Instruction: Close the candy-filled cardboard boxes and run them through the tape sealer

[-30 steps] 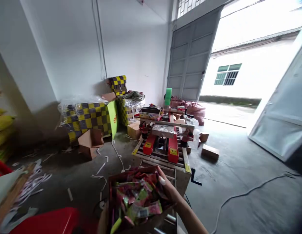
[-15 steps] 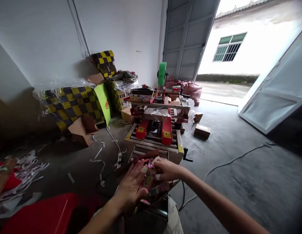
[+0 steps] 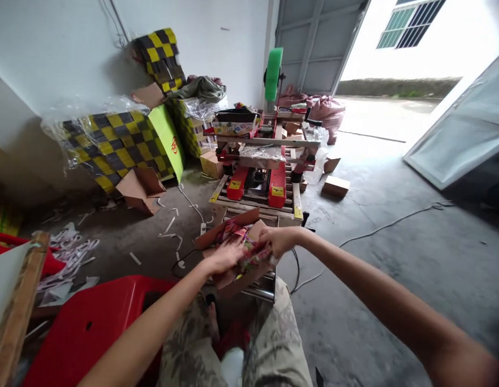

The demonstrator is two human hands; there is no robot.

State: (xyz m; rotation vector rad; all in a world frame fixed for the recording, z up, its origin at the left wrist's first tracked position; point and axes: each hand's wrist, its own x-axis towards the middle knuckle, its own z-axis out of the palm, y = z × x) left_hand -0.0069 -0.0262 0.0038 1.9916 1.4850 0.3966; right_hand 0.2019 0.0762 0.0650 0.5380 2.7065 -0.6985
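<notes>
An unsealed cardboard box (image 3: 243, 280) lies on the rollers in front of my knees, its flaps spread outward. Small shiny packets (image 3: 241, 233), pink, red and green, fill it. My left hand (image 3: 228, 255) rests over the packets, fingers stretched out and nothing gripped. At the box's right side, my right hand (image 3: 280, 242) has its fingers curled down by the packets and a flap. What those fingers close on, if anything, is hidden.
A roller machine with red side belts (image 3: 277, 185) and a green tape roll (image 3: 273, 74) stands ahead. A red stool (image 3: 92, 317) is at my left. Checkered wrapped bundles (image 3: 108, 142) line the wall. A cable (image 3: 378, 236) crosses the floor at right.
The view has tilted down, showing my legs and more of the box. My left hand has shifted on the packets, uncovering more of them. My right hand stays at the box's right side.
</notes>
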